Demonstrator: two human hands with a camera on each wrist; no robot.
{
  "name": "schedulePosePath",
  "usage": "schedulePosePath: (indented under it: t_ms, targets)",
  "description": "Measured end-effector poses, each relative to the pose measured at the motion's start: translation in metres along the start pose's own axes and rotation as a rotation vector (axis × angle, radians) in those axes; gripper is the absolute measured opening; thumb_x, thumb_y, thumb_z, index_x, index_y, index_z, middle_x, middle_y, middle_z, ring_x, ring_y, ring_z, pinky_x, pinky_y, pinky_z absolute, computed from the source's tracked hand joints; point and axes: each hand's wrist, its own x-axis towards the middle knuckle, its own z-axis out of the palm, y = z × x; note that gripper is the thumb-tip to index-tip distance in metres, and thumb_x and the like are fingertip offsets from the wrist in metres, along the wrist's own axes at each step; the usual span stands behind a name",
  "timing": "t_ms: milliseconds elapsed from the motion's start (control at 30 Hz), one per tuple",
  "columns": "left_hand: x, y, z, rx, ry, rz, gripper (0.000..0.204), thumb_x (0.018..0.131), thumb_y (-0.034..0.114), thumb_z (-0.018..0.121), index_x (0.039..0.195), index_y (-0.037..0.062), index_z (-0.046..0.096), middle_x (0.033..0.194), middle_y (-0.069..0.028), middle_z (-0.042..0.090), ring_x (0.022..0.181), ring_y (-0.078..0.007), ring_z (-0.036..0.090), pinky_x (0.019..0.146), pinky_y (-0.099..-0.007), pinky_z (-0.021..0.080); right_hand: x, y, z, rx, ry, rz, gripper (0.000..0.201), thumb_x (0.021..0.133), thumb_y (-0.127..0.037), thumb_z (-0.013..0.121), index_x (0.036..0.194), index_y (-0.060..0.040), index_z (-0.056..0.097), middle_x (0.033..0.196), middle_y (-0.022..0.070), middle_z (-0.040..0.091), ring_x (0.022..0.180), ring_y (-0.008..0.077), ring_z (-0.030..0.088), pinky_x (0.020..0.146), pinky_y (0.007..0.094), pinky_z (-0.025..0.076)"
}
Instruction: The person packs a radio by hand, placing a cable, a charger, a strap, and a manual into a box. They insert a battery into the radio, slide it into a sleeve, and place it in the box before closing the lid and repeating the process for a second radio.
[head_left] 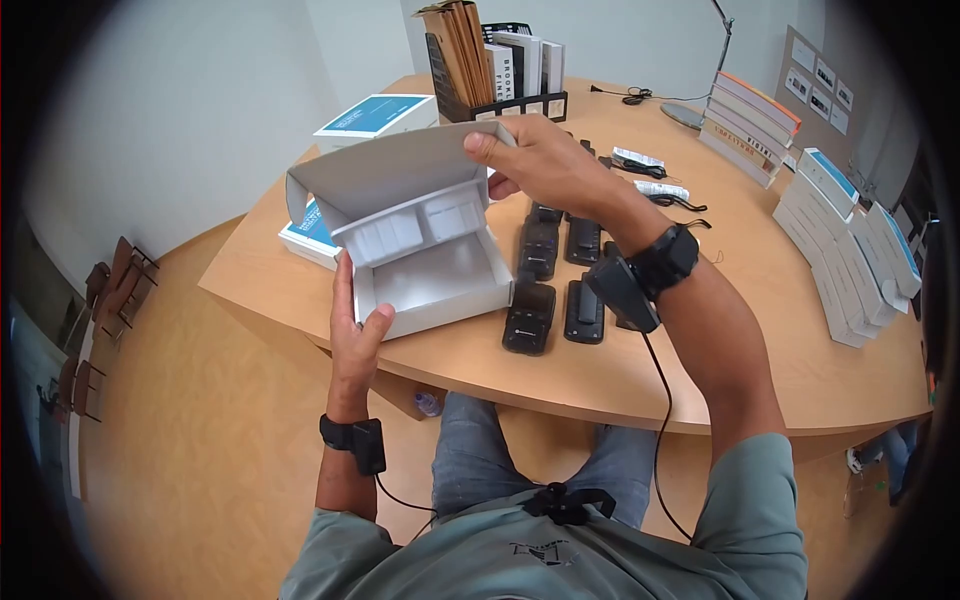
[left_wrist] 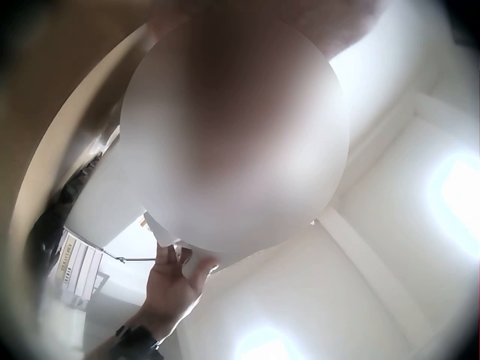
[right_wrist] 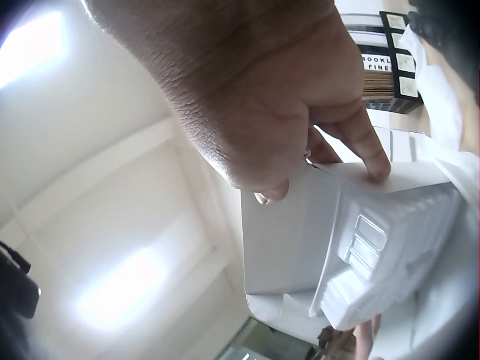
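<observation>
In the head view a white cardboard box is tipped toward me above the front of the desk, its lid raised. My left hand grips the box at its near left corner, thumb over the front wall. At the lid's upper right corner my right hand pinches the cardboard between thumb and fingers. A white moulded plastic insert stands tilted at the back of the box; the right wrist view shows its hollows close up. The bottom of the box is bare in front of the insert.
Several black handheld devices lie right of the box. Cables lie behind them. Stacked white boxes and books stand at the right, a file rack at the back. Blue-topped boxes sit behind the lid.
</observation>
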Motion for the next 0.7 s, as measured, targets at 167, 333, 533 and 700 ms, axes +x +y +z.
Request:
schedulePosePath:
  t_ms: [167, 333, 533, 700]
  targets:
    - [-0.003, 0.012, 0.007, -0.095, 0.123, -0.044, 0.102, 0.085, 0.034, 0.073, 0.159, -0.0007, 0.013, 0.164, -0.0216, 0.018, 0.152, -0.0333, 0.02, 0.123, -0.0429, 0.016, -0.01, 0.011, 0.005, -0.052, -0.052, -0.041, 0.04, 0.102, -0.035, 0.057, 0.109, 0.0023, 0.07, 0.071, 0.0042, 0.058, 0.065, 0.0123, 0.057, 0.059, 0.0303, 0.046]
    - [-0.003, -0.008, -0.004, -0.026, 0.06, 0.06, 0.102, 0.087, 0.039, 0.074, 0.159, -0.0006, 0.015, 0.163, -0.0187, 0.022, 0.151, -0.0293, 0.024, 0.123, -0.0412, 0.017, -0.029, 0.013, -0.005, -0.234, -0.313, 0.058, 0.035, 0.103, -0.027, 0.057, 0.124, -0.0009, 0.067, 0.083, 0.0021, 0.063, 0.077, 0.0077, 0.054, 0.07, 0.026, 0.049]
    - [-0.002, -0.014, -0.001, -0.352, 0.034, -0.008, 0.082, 0.094, 0.035, 0.067, 0.155, -0.0001, 0.026, 0.154, -0.0133, 0.037, 0.143, -0.0247, 0.034, 0.119, -0.0395, 0.027, -0.041, 0.01, 0.005, -0.157, -0.296, -0.001, 0.034, 0.102, -0.025, 0.058, 0.124, -0.001, 0.067, 0.075, 0.0022, 0.057, 0.072, 0.0086, 0.047, 0.066, 0.0289, 0.044]
    - [0.003, 0.01, 0.005, -0.189, 0.119, -0.119, 0.063, 0.1, 0.027, 0.059, 0.151, 0.0002, 0.034, 0.146, -0.011, 0.046, 0.134, -0.0226, 0.044, 0.114, -0.038, 0.033, -0.039, 0.006, 0.004, -0.168, -0.232, 0.051, 0.035, 0.101, -0.026, 0.059, 0.123, -0.0004, 0.068, 0.077, 0.0031, 0.058, 0.073, 0.0088, 0.048, 0.068, 0.0286, 0.045]
